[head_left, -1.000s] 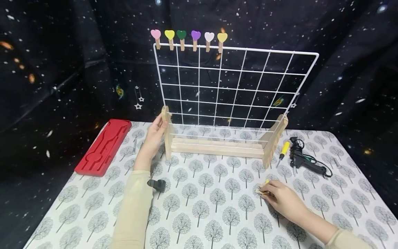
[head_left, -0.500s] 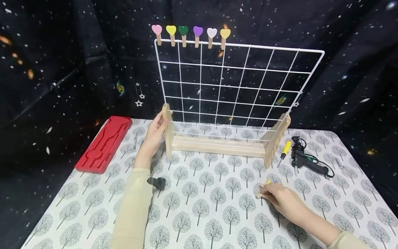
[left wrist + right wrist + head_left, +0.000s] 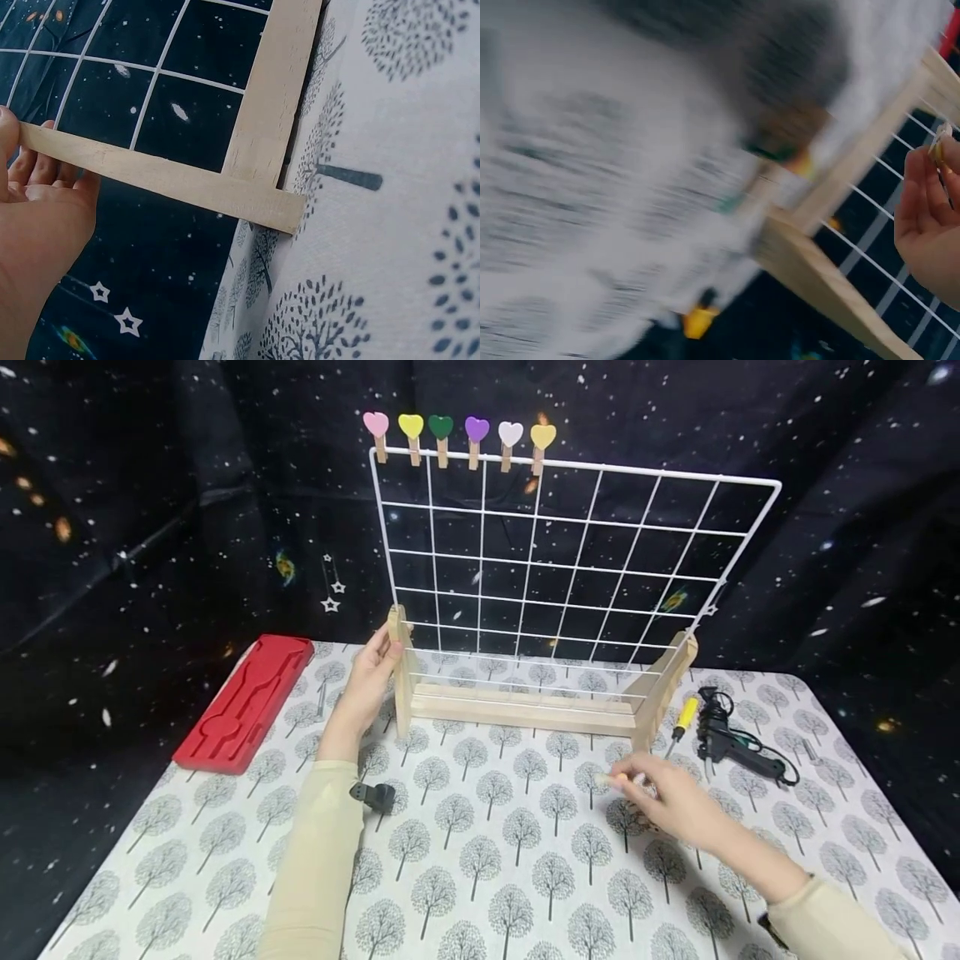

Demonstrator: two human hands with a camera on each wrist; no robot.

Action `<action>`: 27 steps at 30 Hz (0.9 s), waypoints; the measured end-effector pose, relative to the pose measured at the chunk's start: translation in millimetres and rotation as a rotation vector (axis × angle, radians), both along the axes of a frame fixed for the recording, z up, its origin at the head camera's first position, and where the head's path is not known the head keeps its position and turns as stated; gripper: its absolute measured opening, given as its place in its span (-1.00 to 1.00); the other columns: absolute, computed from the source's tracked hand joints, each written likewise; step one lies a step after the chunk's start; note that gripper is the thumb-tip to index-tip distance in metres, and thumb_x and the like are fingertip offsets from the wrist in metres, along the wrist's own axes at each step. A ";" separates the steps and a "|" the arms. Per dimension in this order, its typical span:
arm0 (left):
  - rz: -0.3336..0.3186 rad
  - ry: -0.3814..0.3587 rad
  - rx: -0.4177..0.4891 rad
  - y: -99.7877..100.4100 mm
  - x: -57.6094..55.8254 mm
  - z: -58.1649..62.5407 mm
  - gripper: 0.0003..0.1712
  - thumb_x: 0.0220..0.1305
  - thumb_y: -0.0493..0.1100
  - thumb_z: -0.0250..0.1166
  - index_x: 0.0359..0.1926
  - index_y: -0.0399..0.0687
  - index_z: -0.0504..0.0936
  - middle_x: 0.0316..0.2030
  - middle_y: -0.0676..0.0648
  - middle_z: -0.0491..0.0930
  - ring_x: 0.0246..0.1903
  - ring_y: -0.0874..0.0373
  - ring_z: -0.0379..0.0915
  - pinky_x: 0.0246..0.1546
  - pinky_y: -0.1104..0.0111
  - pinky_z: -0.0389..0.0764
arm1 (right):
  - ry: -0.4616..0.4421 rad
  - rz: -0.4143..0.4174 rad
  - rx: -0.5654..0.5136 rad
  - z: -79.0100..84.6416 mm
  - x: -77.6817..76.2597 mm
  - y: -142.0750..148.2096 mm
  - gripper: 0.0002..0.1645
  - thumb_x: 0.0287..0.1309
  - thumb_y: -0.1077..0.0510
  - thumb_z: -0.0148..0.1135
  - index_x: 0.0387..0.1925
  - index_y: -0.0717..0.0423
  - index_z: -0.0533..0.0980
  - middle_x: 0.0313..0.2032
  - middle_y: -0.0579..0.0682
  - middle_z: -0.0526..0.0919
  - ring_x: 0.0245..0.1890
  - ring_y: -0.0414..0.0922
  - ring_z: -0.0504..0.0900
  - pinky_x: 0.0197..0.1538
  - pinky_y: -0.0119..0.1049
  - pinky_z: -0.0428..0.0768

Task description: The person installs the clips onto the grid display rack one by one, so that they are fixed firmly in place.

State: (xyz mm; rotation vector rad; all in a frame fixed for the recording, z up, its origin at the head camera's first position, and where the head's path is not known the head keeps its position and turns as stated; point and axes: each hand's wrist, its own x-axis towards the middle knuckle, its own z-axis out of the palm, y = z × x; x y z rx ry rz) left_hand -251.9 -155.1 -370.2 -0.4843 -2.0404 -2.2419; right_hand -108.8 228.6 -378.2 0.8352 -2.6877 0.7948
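Clothespin [image 3: 607,779], small and pale, is right of centre in the lower half of the head view, pinched between the thumb and fingers of the right hand [image 3: 670,799]; the fingers partly hide it. At centre left, the left hand [image 3: 367,680] grips the upper part of the left post of a wooden stand [image 3: 521,712], thumb and fingers on opposite sides of the wood. Rising from the stand is a white wire grid [image 3: 654,472], and clipped along the left half of its top edge are six heart pegs [image 3: 477,430]: pink, yellow, green, purple, white and orange-yellow. In the right wrist view, a blurred cluster of coloured pieces [image 3: 786,142] is near the end of the stand. At far left of the head view lies a red tray [image 3: 243,706]; at right, a yellow-handled screwdriver [image 3: 686,714] is just beside a black glue gun [image 3: 752,758]. Beneath everything spreads a tree-print tablecloth [image 3: 480,893].
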 end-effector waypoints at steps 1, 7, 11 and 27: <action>0.004 0.000 -0.001 -1.5 0.1 0.0 -0.44 0.28 -0.05 -0.08 0.29 0.05 0.07 0.24 -0.07 0.16 0.23 0.12 0.05 0.24 0.26 0.10 | -0.006 -0.009 -0.002 9.7 -6.7 -4.8 -0.89 0.01 0.21 0.16 -0.34 0.04 0.51 -0.49 -0.22 0.53 -0.55 -0.37 0.44 -0.50 -0.53 0.50; 0.009 -0.007 -0.005 -6.2 1.4 0.2 -0.43 0.29 -0.07 -0.09 0.30 0.02 0.04 0.26 -0.04 0.12 0.25 0.13 0.00 0.26 0.27 0.05 | 0.024 0.001 -0.148 92.3 -41.4 -33.4 -0.85 0.01 0.20 0.17 -0.30 0.06 0.54 -0.37 -0.14 0.59 -0.46 -0.25 0.56 -0.31 -0.49 0.56; 0.012 -0.002 -0.003 -5.2 1.9 -0.1 -0.43 0.27 -0.05 -0.08 0.29 0.02 0.06 0.26 -0.07 0.12 0.24 0.13 0.02 0.26 0.26 0.06 | 0.040 -0.013 -0.379 155.7 -50.1 -53.1 -0.82 -0.06 0.27 0.24 -0.32 0.21 0.54 -0.38 -0.05 0.61 -0.49 -0.20 0.57 -0.45 -0.52 0.55; -0.006 -0.012 0.013 -0.7 1.8 1.3 -0.42 0.25 -0.02 -0.07 0.29 0.05 0.08 0.24 -0.07 0.15 0.23 0.11 0.05 0.25 0.25 0.08 | 0.176 -0.211 -0.327 286.0 -107.3 -78.8 -0.61 -0.10 0.01 0.25 -0.16 0.02 0.55 -0.38 -0.26 0.62 -0.47 -0.39 0.52 -0.49 -0.54 0.30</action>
